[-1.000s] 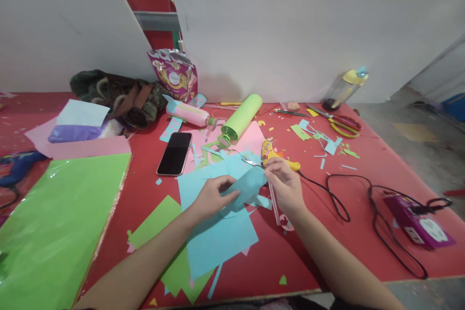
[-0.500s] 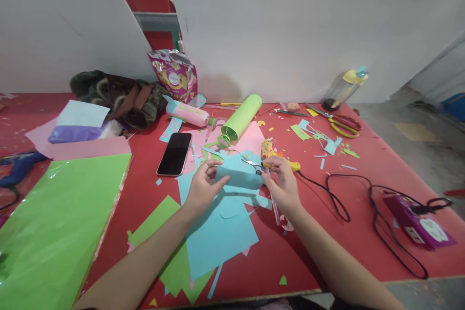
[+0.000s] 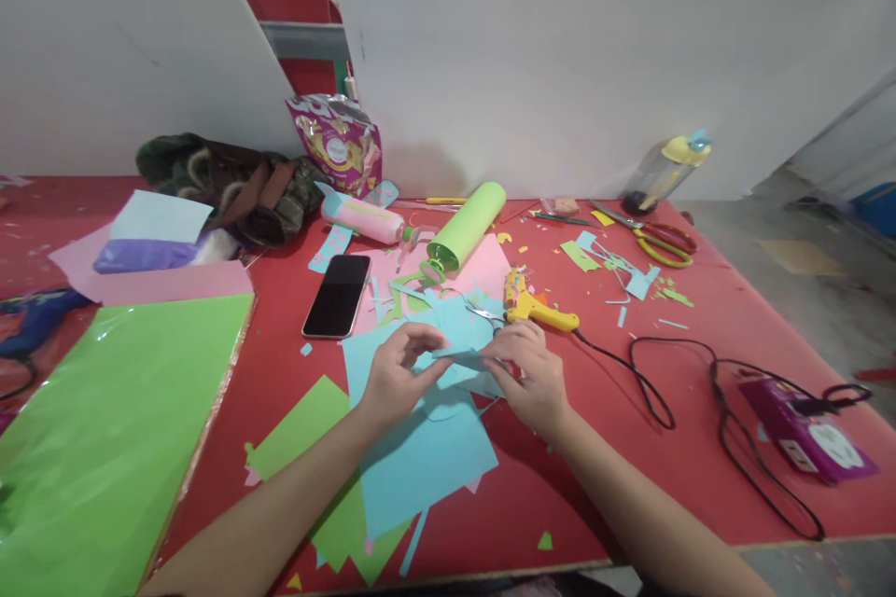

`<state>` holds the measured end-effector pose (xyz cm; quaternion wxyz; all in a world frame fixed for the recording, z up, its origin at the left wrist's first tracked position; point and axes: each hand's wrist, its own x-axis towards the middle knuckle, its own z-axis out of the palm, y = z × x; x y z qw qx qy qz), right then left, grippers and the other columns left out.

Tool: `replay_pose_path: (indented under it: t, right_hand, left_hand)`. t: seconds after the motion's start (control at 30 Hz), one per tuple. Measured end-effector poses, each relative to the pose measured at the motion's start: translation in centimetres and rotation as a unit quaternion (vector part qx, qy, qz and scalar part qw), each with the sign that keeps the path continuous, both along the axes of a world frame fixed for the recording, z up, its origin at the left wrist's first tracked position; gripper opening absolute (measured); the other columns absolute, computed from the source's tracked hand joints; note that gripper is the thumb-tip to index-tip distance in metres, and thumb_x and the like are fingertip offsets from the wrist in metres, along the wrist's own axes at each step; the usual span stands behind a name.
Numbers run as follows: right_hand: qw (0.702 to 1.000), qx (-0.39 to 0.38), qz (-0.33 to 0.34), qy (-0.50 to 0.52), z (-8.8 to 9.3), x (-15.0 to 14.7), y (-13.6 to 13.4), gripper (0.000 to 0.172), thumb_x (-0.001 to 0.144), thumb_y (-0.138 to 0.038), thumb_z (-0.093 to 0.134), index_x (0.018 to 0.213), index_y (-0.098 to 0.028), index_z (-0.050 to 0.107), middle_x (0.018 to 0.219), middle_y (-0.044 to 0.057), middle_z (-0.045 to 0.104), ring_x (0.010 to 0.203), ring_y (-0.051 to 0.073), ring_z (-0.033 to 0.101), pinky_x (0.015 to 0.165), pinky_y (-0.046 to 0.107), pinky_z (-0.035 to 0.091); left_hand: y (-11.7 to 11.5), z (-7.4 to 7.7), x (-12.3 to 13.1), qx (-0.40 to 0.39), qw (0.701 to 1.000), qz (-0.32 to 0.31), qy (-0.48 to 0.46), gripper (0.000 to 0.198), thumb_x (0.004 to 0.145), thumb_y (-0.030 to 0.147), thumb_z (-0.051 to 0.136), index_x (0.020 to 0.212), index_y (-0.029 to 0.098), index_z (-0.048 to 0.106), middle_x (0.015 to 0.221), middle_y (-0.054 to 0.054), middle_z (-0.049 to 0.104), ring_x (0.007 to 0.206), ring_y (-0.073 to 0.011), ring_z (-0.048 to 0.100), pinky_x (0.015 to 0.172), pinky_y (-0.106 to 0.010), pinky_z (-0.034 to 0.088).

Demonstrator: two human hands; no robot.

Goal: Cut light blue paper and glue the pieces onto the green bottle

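Between my two hands is a small folded piece of light blue paper (image 3: 462,355). My left hand (image 3: 404,371) pinches its left end between thumb and fingers. On the other end, the fingers of my right hand (image 3: 528,375) are closed. Below them lies a larger blue paper sheet (image 3: 427,476) on the red table. Small scissors (image 3: 483,312) rest just beyond the held piece, their handles partly hidden by my right hand. A yellow glue gun (image 3: 542,310) lies right behind that hand.
A black phone (image 3: 338,296), a green paper tube (image 3: 468,229) and a pink bottle-shaped item (image 3: 368,219) lie farther back. Green sheets (image 3: 119,448) cover the left side. The glue gun's cord runs toward a purple box (image 3: 808,429). Larger scissors (image 3: 654,238) and paper scraps lie at right.
My hands have come closer together. The blue paper, held wide before, now shows as a narrow folded piece. My right hand has moved left and slightly down.
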<state>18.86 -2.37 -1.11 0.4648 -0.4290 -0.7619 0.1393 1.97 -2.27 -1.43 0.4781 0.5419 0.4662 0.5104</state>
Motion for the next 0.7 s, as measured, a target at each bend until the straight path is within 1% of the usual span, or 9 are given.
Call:
replay_pose_path:
  t: [0.1, 0.23, 0.3, 0.33, 0.37, 0.43, 0.53, 0.7]
  right_hand:
    - [0.999, -0.030, 0.007, 0.033, 0.1, -0.2, -0.1, 0.010, 0.072, -0.016, 0.054, 0.065, -0.023, 0.057, 0.059, 0.001, 0.059, 0.061, 0.017, 0.056, 0.066, 0.036, 0.043]
    - [0.991, -0.120, 0.032, 0.046, -0.1, -0.4, -0.5, 0.011, 0.071, -0.019, 0.053, 0.059, -0.022, 0.053, 0.058, 0.001, 0.058, 0.059, 0.015, 0.056, 0.060, 0.031, 0.045]
    - [0.982, -0.178, 0.040, 0.057, -0.4, -0.5, -0.7, 0.002, 0.070, -0.021, 0.054, 0.068, -0.021, 0.054, 0.061, 0.001, 0.059, 0.058, 0.015, 0.058, 0.058, 0.029, 0.046]
    - [0.977, -0.201, 0.038, 0.067, -0.5, -0.5, -0.8, 0.006, 0.071, -0.022, 0.054, 0.077, -0.022, 0.054, 0.063, 0.000, 0.060, 0.060, 0.015, 0.059, 0.058, 0.028, 0.047]
    - [0.973, -0.216, 0.032, 0.078, -0.7, -0.5, -0.9, 0.014, 0.071, -0.023, 0.055, 0.085, -0.022, 0.053, 0.065, 0.000, 0.061, 0.062, 0.015, 0.060, 0.058, 0.027, 0.048]
    - [0.970, -0.224, 0.017, 0.093, -0.9, -0.5, -1.0, 0.024, 0.072, -0.024, 0.055, 0.095, -0.022, 0.050, 0.068, 0.001, 0.061, 0.067, 0.016, 0.062, 0.058, 0.027, 0.048]
    - [0.973, -0.206, 0.007, 0.101, -1.2, -0.5, -1.1, 0.022, 0.072, -0.024, 0.055, 0.094, -0.022, 0.051, 0.075, 0.003, 0.062, 0.069, 0.016, 0.062, 0.059, 0.027, 0.050]
    - [0.977, -0.183, -0.003, 0.110, -1.8, -0.7, -1.3, 0.022, 0.073, -0.024, 0.055, 0.094, -0.023, 0.051, 0.083, 0.005, 0.059, 0.072, 0.016, 0.063, 0.063, 0.028, 0.053]
  left_hand:
    - [0.3, 0.6, 0.1, -0.034, 0.998, 0.029, -0.053, 0.026, 0.056, 0.024, 0.067, 0.072, 0.018, 0.047, 0.067, 0.000, 0.058, 0.066, -0.0121, 0.058, 0.065, -0.024, 0.047]
    - [0.4, 0.9, 0.2, -0.067, 0.994, 0.042, -0.072, 0.032, 0.053, 0.029, 0.068, 0.073, 0.019, 0.046, 0.065, 0.002, 0.058, 0.065, -0.0125, 0.058, 0.062, -0.024, 0.046]
    - [0.4, 0.9, 0.2, -0.082, 0.994, 0.034, -0.069, 0.032, 0.054, 0.029, 0.067, 0.075, 0.019, 0.046, 0.065, 0.002, 0.058, 0.064, -0.0120, 0.058, 0.061, -0.024, 0.045]
    - [0.4, 0.8, 0.2, -0.090, 0.994, 0.026, -0.064, 0.031, 0.054, 0.028, 0.067, 0.076, 0.019, 0.046, 0.065, 0.003, 0.058, 0.064, -0.0118, 0.058, 0.060, -0.024, 0.045]
    - [0.3, 0.8, 0.2, -0.098, 0.993, 0.016, -0.058, 0.031, 0.054, 0.027, 0.067, 0.076, 0.019, 0.047, 0.065, 0.003, 0.058, 0.063, -0.0116, 0.058, 0.061, -0.024, 0.046]
    - [0.1, 0.7, 0.2, -0.107, 0.993, -0.006, -0.045, 0.029, 0.055, 0.025, 0.067, 0.076, 0.018, 0.048, 0.064, 0.003, 0.058, 0.063, -0.0114, 0.058, 0.062, -0.024, 0.046]
    - [-0.1, 0.6, 0.2, -0.108, 0.993, -0.026, -0.031, 0.026, 0.057, 0.023, 0.067, 0.075, 0.017, 0.050, 0.064, 0.002, 0.060, 0.064, -0.0112, 0.058, 0.065, -0.024, 0.047]
    - [-0.4, 0.5, 0.3, -0.108, 0.993, -0.025, -0.029, 0.024, 0.057, 0.022, 0.068, 0.074, 0.017, 0.052, 0.063, 0.002, 0.061, 0.063, -0.0113, 0.059, 0.064, -0.023, 0.047]
